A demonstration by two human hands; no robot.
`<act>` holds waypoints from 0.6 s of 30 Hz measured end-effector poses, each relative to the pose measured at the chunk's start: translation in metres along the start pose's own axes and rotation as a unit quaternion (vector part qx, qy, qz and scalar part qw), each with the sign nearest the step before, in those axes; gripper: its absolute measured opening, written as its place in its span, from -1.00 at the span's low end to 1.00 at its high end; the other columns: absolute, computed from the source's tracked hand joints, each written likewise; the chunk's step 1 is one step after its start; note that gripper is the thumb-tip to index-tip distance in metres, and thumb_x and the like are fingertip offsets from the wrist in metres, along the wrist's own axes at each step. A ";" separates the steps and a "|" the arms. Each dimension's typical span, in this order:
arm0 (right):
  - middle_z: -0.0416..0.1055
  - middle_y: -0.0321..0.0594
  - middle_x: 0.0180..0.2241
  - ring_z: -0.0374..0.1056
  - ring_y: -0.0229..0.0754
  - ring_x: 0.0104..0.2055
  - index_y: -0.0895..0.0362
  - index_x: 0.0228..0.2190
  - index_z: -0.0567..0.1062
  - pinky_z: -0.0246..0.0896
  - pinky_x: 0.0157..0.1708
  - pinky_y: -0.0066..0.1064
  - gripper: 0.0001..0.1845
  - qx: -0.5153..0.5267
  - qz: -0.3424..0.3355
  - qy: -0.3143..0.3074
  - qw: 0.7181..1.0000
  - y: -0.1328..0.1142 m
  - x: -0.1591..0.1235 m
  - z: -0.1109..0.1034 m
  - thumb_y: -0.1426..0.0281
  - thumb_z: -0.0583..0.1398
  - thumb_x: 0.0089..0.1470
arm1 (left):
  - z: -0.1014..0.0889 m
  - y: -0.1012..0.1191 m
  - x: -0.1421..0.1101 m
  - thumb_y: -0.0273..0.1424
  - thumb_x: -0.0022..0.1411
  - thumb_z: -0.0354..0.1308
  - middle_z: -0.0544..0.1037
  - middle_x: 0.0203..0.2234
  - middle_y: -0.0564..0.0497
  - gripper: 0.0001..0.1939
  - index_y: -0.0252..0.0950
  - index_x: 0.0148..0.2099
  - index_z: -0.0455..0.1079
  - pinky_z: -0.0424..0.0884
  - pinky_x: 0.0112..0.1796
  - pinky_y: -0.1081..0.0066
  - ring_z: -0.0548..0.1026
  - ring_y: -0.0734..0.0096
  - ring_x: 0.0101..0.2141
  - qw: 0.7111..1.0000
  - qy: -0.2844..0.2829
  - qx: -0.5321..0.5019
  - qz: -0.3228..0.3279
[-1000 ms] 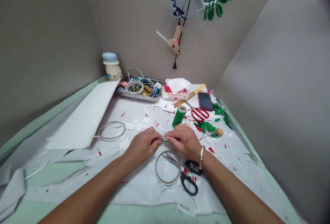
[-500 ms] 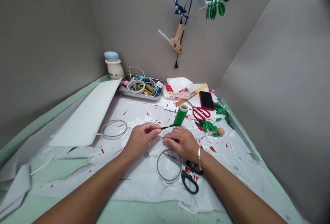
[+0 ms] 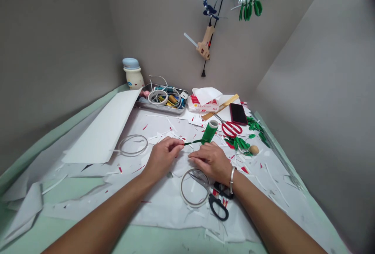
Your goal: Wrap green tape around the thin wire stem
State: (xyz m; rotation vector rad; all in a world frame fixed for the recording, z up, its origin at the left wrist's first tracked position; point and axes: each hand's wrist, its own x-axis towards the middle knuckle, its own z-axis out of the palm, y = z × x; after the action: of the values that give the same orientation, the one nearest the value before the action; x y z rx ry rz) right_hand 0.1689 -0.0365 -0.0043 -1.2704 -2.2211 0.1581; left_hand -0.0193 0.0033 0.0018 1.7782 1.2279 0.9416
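My left hand (image 3: 164, 156) is closed, pinching one end of a narrow dark green strip (image 3: 193, 142) between thumb and fingertips. The strip stretches right to a spot just above the knuckles of my right hand (image 3: 211, 160), in front of a spool of green thread (image 3: 210, 130). The right fingers are curled, with the thumb pointing left; what they hold, if anything, is hidden. Below that hand lie a roll of narrow tape (image 3: 182, 191) and black-handled scissors (image 3: 218, 207), the blades partly seen through the ring. A wooden ball (image 3: 254, 150) and green leaves (image 3: 238, 142) rest to the right.
Red-handled scissors (image 3: 232, 129), a phone (image 3: 238, 113) and a tissue pack (image 3: 202, 103) lie farther back. A metal tray (image 3: 164, 108) holds spools and tape. White card (image 3: 102, 129) and a wire coil (image 3: 133, 153) are left; paper scraps litter the table. A glue gun (image 3: 205, 45) hangs above.
The view has shifted slightly, so most things appear a little farther right. The green strip between my hands looks straighter than before. Both hands keep nearly the same pose.
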 end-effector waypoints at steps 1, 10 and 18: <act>0.40 -0.28 -0.52 0.21 -0.26 -0.42 0.05 -0.33 0.58 -0.02 -0.32 -0.38 -0.85 0.000 0.001 -0.002 1.000 0.000 0.000 0.000 0.33 0.19 0.12 | 0.001 -0.001 0.000 -0.30 0.14 0.10 0.52 -0.35 0.01 -0.79 -0.31 -0.25 0.47 0.36 -0.38 0.42 0.45 0.46 -0.47 1.000 -0.007 -0.013 -0.007; 0.39 -0.30 -0.55 0.18 -0.26 -0.44 0.04 -0.34 0.58 -0.04 -0.33 -0.36 -0.87 -0.002 -0.005 0.018 1.000 -0.002 -0.002 -0.004 0.34 0.21 0.10 | 0.001 -0.004 -0.001 -0.37 0.15 0.05 0.54 -0.34 0.01 -0.81 -0.26 -0.25 0.48 0.35 -0.27 0.38 0.48 0.36 -0.33 0.995 -0.020 0.091 0.025; 0.37 -0.29 -0.58 0.17 -0.25 -0.45 0.06 -0.35 0.59 -0.04 -0.34 -0.35 -0.83 -0.009 0.013 0.058 0.998 0.003 0.001 -0.010 0.33 0.18 0.14 | 0.000 0.000 -0.003 -0.40 0.20 0.01 0.47 -0.36 0.00 -0.80 -0.26 -0.27 0.47 0.29 -0.24 0.37 0.41 0.35 -0.30 0.980 -0.096 0.150 0.092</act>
State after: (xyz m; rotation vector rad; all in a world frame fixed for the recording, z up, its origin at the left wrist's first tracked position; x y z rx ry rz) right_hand 0.1759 -0.0356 0.0030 -1.2857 -2.1119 0.0735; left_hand -0.0199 0.0007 0.0014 2.1971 1.1413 0.6903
